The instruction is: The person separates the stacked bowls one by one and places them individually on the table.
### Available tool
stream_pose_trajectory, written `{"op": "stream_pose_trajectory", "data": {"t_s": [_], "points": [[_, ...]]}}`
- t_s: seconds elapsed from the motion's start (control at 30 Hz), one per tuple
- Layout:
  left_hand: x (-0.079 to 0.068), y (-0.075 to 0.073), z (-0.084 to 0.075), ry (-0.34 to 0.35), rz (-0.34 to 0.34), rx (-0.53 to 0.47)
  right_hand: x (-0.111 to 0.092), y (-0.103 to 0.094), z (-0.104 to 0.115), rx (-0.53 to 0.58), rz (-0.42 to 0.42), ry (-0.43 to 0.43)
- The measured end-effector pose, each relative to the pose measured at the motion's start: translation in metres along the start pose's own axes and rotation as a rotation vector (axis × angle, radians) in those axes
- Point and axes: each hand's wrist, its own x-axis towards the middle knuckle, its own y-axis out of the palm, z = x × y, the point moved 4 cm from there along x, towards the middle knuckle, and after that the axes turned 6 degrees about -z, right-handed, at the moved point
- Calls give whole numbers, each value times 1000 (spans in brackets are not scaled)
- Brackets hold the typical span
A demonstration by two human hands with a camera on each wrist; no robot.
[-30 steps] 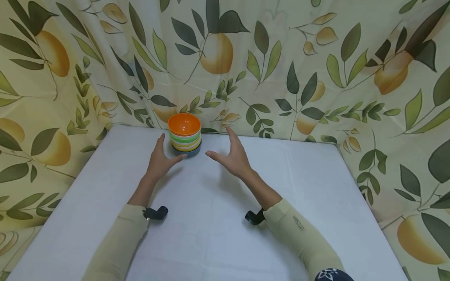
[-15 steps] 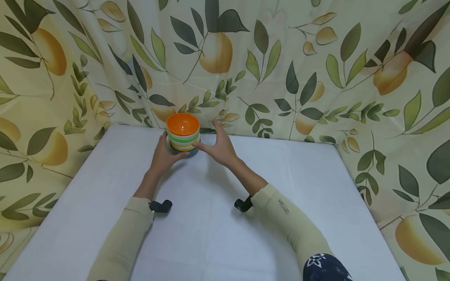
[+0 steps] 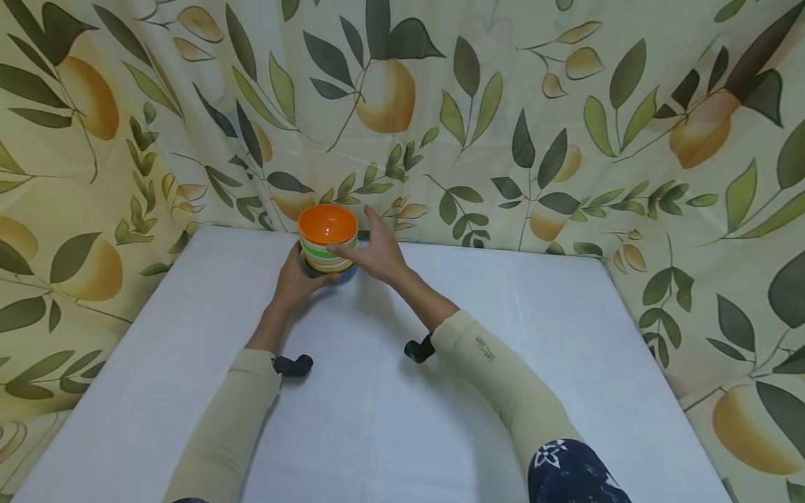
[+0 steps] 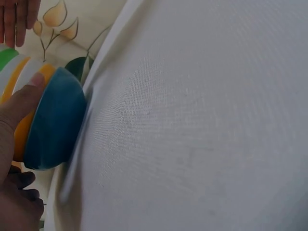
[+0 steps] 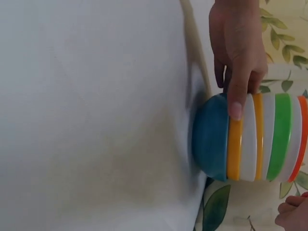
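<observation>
A stack of nested bowls [image 3: 322, 260] stands at the back of the white table, the orange bowl [image 3: 328, 222] on top. Green, white and yellow bands show below it, and a blue bowl [image 5: 209, 137] is at the bottom. My left hand [image 3: 294, 283] grips the lower stack from the left, its thumb [image 4: 26, 96] on the yellow band just above the blue bowl. From the right, my right hand [image 3: 380, 255] reaches around the upper stack. Its thumb overlaps the green band in the head view, and its fingers extend straight beyond.
White cloth covers the table [image 3: 377, 405]. A curtain [image 3: 478, 140] printed with fruit and leaves hangs right behind the back edge, close to the bowls. Both wrists wear small black cameras, seen at the cuffs.
Both hands have come in to the stack; the left hand has taken hold of its lower part. The right hand has moved left until its thumb lies in front of the bowls.
</observation>
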Motion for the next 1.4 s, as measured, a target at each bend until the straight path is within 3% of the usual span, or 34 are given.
{"op": "stream_pose_trajectory", "data": {"t_s": [0.37,0.73,1.4], "points": [[3,9,4,-28,36,-43,22,16,1,36,44,-20],[-4,14,8,-69,13,-113,25,23,0,105,56,-65],[-3,11,11,-91,18,-119,28,26,1,127,-27,-62]]}}
